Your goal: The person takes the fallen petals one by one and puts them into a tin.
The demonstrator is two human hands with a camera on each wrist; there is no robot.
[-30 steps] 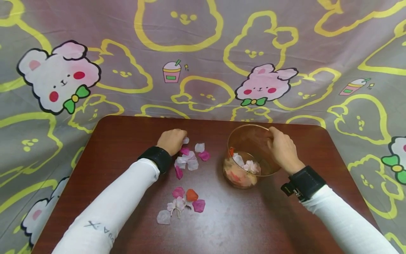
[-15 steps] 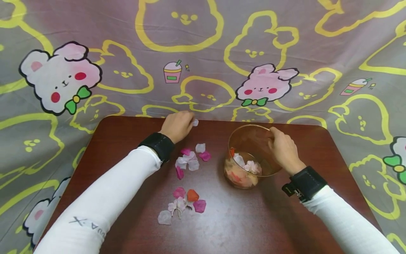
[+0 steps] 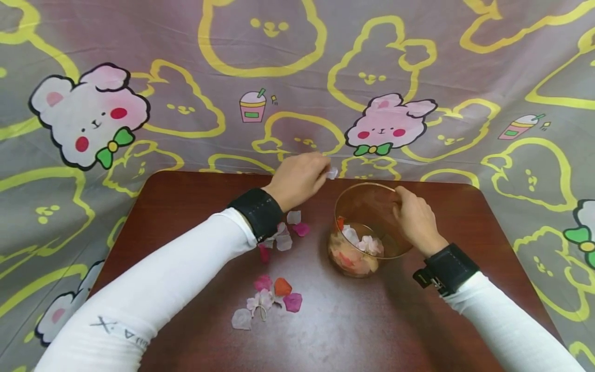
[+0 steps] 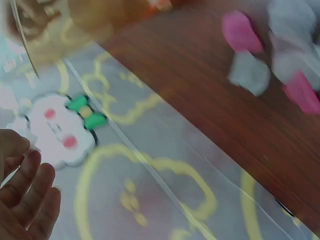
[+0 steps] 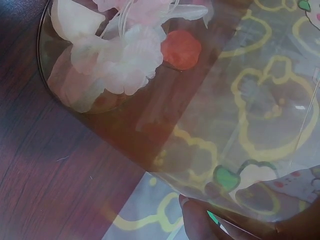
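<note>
My left hand (image 3: 299,181) pinches a white petal (image 3: 332,173) between thumb and fingertips, raised over the table's back edge, left of the container. My right hand (image 3: 416,217) grips the rim of a clear amber container (image 3: 358,204) at its right side. The container leans, its mouth turned up and to the right. Inside lie white, pale pink and orange-red petals (image 5: 120,60), bunched at the bottom. Below my left wrist, a group of white and magenta petals (image 3: 283,242) lies on the table, partly hidden by the wrist band.
Nearer the front of the brown table (image 3: 372,330) lie an orange petal (image 3: 282,286), pink petals (image 3: 293,302), a white petal (image 3: 241,319) and a small pale flower (image 3: 261,299). A patterned cloth (image 3: 297,77) hangs right behind the table.
My left hand has lifted a white petal from the back of the petal group and carried it up and right toward the container. The right hand and container have stayed in place.
</note>
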